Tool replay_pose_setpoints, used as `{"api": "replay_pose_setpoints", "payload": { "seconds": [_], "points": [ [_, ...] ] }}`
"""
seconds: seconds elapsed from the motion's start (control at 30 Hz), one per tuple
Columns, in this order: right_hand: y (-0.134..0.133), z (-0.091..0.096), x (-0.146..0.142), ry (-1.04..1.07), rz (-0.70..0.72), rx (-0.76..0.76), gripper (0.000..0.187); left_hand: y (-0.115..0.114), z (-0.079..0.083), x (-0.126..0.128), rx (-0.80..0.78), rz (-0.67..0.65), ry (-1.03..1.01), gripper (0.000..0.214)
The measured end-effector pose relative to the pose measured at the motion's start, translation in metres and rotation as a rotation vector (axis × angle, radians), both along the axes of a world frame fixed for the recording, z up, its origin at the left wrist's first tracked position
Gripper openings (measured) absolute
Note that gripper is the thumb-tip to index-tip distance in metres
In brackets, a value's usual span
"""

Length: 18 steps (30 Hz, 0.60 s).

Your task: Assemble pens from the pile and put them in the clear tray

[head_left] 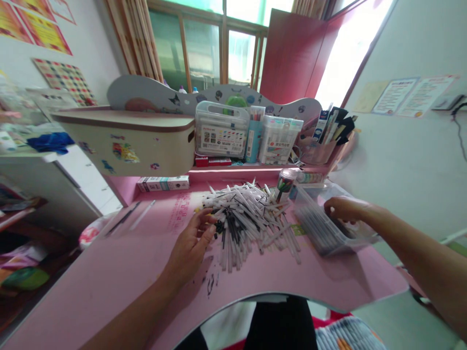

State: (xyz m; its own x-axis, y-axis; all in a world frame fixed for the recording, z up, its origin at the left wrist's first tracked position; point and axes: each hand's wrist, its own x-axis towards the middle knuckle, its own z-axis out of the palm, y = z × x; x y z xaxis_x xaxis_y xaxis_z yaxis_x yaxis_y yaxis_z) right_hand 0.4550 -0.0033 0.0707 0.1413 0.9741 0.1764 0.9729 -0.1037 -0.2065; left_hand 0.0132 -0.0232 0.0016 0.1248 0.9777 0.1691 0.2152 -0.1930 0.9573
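Note:
A big loose pile of white and clear pen barrels [248,214] with some black parts lies on the pink desk. My left hand [197,238] is at the pile's left edge, fingers bent and apart, the thumb by small black pieces [219,227]. Nothing shows in its grasp. On the right, a clear plastic box [310,223] holds many similar barrels lying side by side. My right hand [345,209] reaches over into this box with its fingers curled; whatever is between them is hidden.
Behind the pile stand a clear jar [286,181] with pens and a shelf with marker cases [222,131]. A cream bin [146,146] juts out at the left, above a long carton [164,183]. Two thin sticks [142,215] lie on the pink desk [120,272].

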Motion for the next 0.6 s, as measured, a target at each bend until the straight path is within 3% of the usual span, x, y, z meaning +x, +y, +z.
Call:
{"api": "replay_pose_setpoints", "payload": {
  "seconds": [0.1,0.17,0.23,0.33,0.43,0.5,0.6],
  "points": [
    [0.0,0.02,-0.003,-0.072,0.031,-0.183,0.024,-0.001,-0.001,0.0,0.0,-0.004,0.0,0.041],
    [-0.003,0.041,-0.013,-0.152,0.048,-0.209,0.015,-0.001,-0.002,0.0,0.002,-0.005,0.005,0.041],
    [-0.011,0.063,-0.037,-0.264,0.068,-0.154,0.01,-0.001,-0.003,0.0,0.004,-0.006,0.009,0.041],
    [-0.027,0.081,-0.097,-0.327,0.15,0.039,0.02,0.0,-0.003,-0.001,-0.01,0.003,0.004,0.042],
    [-0.037,0.07,-0.163,-0.258,0.321,-0.074,0.017,0.002,-0.003,-0.003,-0.038,0.013,-0.01,0.043],
    [-0.034,0.049,-0.196,-0.251,0.407,-0.211,0.016,0.003,-0.002,-0.004,-0.037,0.019,-0.015,0.043],
    [-0.023,0.012,-0.219,-0.242,0.406,-0.35,0.016,0.003,0.0,-0.005,-0.018,0.038,-0.02,0.04]
  ]
}}
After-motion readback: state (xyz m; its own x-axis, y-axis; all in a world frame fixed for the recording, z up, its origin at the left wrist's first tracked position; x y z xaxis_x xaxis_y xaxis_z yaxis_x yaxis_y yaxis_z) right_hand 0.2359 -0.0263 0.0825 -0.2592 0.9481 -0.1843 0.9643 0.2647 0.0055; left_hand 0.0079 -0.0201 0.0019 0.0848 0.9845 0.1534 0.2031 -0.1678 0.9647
